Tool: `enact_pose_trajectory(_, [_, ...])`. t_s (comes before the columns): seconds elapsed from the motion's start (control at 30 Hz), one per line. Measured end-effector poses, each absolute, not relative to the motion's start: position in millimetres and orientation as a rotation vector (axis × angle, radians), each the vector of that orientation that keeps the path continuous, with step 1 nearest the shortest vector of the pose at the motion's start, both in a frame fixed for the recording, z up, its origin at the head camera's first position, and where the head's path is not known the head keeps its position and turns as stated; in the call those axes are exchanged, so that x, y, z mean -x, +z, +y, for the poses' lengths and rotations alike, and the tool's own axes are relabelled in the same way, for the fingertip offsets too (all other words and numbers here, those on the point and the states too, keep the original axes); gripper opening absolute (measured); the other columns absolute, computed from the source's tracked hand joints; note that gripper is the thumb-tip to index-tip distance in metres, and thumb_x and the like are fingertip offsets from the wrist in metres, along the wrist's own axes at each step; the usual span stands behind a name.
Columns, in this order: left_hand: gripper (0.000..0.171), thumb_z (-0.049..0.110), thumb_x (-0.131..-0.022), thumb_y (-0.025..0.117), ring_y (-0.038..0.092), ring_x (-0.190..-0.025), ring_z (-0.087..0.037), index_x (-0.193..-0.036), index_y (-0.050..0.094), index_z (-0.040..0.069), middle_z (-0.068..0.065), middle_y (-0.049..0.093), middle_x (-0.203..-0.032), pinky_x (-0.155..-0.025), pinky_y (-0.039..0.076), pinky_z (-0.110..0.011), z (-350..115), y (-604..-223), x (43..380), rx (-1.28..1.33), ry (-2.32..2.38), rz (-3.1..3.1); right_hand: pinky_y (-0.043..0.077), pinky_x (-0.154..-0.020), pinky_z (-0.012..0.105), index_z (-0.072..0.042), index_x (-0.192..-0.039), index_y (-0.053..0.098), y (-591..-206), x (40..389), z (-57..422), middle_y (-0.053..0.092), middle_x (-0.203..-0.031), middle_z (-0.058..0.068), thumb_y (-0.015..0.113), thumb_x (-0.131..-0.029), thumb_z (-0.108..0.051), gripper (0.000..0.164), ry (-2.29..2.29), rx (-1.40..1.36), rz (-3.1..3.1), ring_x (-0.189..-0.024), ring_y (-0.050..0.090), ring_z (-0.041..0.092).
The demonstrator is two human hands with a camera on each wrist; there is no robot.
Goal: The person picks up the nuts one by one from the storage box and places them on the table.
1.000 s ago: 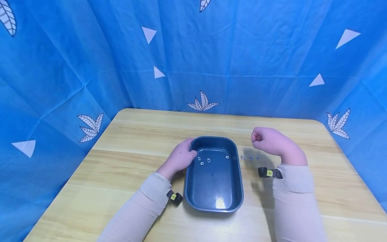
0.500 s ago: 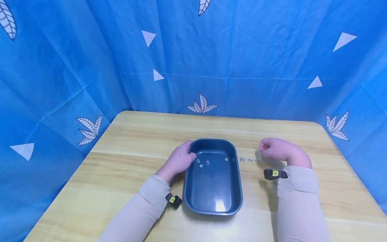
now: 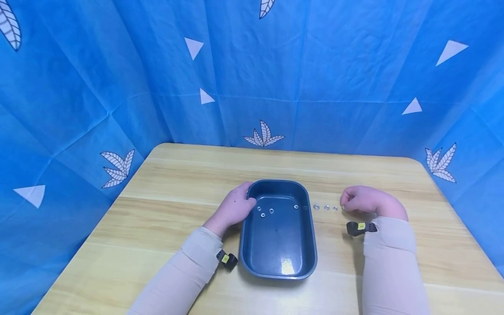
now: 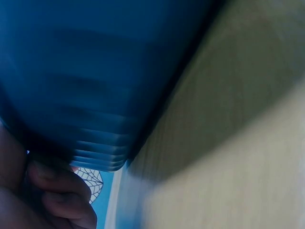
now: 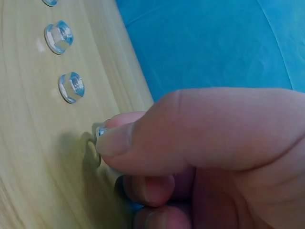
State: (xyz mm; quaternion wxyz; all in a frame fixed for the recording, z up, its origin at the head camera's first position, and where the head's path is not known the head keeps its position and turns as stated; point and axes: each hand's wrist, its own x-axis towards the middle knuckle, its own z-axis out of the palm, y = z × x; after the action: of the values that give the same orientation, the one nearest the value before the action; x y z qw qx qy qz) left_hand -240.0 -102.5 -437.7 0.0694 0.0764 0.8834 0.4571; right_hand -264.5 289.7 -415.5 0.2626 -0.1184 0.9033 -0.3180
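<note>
My left hand point(image 3: 235, 204) grips the upper left rim of a dark blue plastic tray point(image 3: 277, 249), thumb over the edge. The left wrist view shows its fingers point(image 4: 66, 195) curled beneath the rim, beside the ribbed outer wall. To the right of the tray, my right hand point(image 3: 360, 199) is low over the table, thumb and index finger pinching a small silver flange nut point(image 5: 101, 132) at the wood. That nut is at the right end of a row of similar flange nuts point(image 5: 72, 88) on the table. Fingertips hide most of it.
Several loose nuts point(image 3: 271, 211) lie inside the tray, most toward its left side and one near the right wall. The wooden table point(image 3: 177, 175) has a blue patterned curtain point(image 3: 252, 78) hanging behind it and at both sides.
My right hand has moved right and down to the table, beyond the end of the row, where a nut now shows at its fingertips. The left hand and tray have stayed in place.
</note>
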Motion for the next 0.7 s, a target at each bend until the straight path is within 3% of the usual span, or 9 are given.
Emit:
enact_pose_trajectory(0.43, [0.054, 0.016, -0.097, 0.053, 0.052, -0.133, -0.031, -0.151, 0.046, 0.011, -0.008, 0.056, -0.145, -0.106, 0.045, -0.054, -103.4, -436.1, 239.5, -0.227, 1.375, 2.645, 0.037, -0.063, 0.033, -0.004, -0.088, 0.059, -410.4, 262.1, 278.2, 0.052, -0.076, 0.003, 0.058, -0.084, -0.006, 0.004, -0.751, 0.294, 2.454, -0.071, 0.047, 0.021])
enact_pose_trajectory(0.7, [0.053, 0.017, -0.098, 0.053, 0.053, -0.132, -0.030, -0.150, 0.047, 0.011, -0.008, 0.057, -0.143, -0.106, 0.045, -0.054, -103.8, -437.6, 239.8, -0.241, 1.369, 2.657, 0.042, -0.067, 0.035, -0.007, -0.096, 0.061, -408.6, 261.4, 279.3, 0.055, -0.088, 0.006, 0.065, -0.084, -0.009, 0.013, -0.750, 0.265, 2.468, -0.083, 0.049, 0.024])
